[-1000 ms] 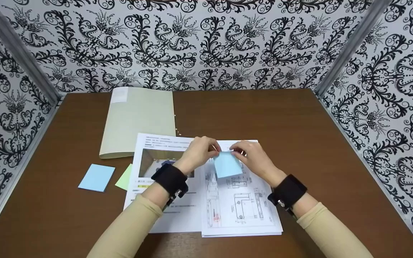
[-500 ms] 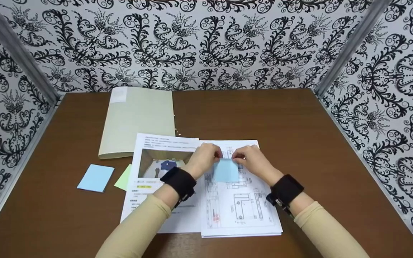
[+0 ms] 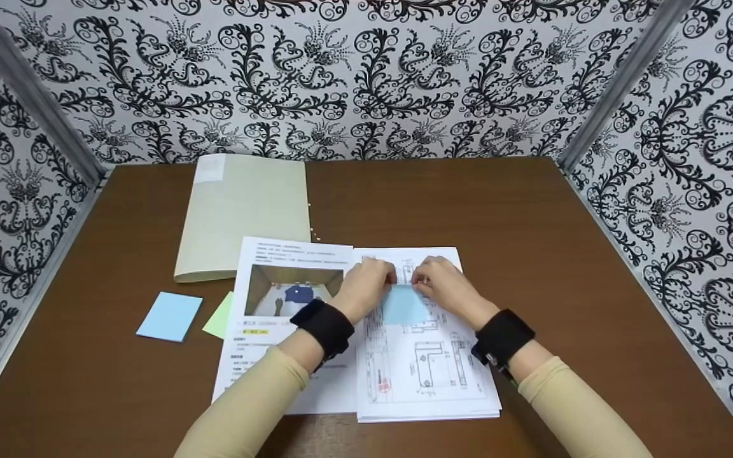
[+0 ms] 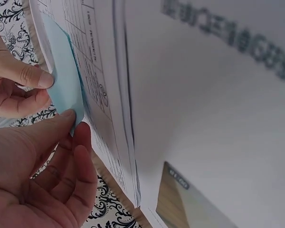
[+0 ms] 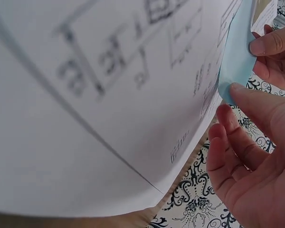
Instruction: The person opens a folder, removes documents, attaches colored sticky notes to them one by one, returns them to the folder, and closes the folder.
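Note:
A light blue sticky note (image 3: 404,308) lies close over the upper part of a printed technical drawing (image 3: 433,375), on the right-hand stack of sheets. My left hand (image 3: 366,286) pinches its upper left corner; in the left wrist view the thumb (image 4: 68,115) presses on the note's face. The upper right corner is pinched by my right hand (image 3: 448,286), whose thumb (image 5: 237,89) shows on the paper in the right wrist view. In both wrist views the note stands slightly apart from the page along part of its length.
Left of the drawing lies a printed page with a photo (image 3: 295,291). Behind it is a cream folder (image 3: 245,210). On the brown table (image 3: 500,210), a blue sticky pad (image 3: 170,316) and a partly covered green note (image 3: 219,318) lie at the left. Patterned walls stand around.
Both hands have brought the blue sticky note down and toward me, from tilted above the drawing to nearly flat and straight over it. In the last half second they barely moved.

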`<action>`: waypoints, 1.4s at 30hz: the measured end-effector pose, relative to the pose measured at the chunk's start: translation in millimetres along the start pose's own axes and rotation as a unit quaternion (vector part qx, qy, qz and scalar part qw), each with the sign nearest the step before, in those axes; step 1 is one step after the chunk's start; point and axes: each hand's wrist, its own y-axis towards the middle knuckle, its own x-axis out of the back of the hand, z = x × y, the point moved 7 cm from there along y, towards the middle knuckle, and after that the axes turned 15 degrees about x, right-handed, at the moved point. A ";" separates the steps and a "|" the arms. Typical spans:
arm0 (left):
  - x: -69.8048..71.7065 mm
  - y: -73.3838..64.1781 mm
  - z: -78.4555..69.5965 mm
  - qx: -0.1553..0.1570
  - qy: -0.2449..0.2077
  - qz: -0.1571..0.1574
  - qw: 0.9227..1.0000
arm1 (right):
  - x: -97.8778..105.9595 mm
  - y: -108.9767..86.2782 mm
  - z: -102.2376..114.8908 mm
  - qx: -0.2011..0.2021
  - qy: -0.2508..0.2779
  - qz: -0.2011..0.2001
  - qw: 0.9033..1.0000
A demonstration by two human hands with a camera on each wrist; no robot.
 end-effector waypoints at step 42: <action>-6.4 -4.9 -4.4 -0.029 0.072 -0.057 0.995 | -6.1 3.0 8.0 0.025 -0.060 0.014 0.998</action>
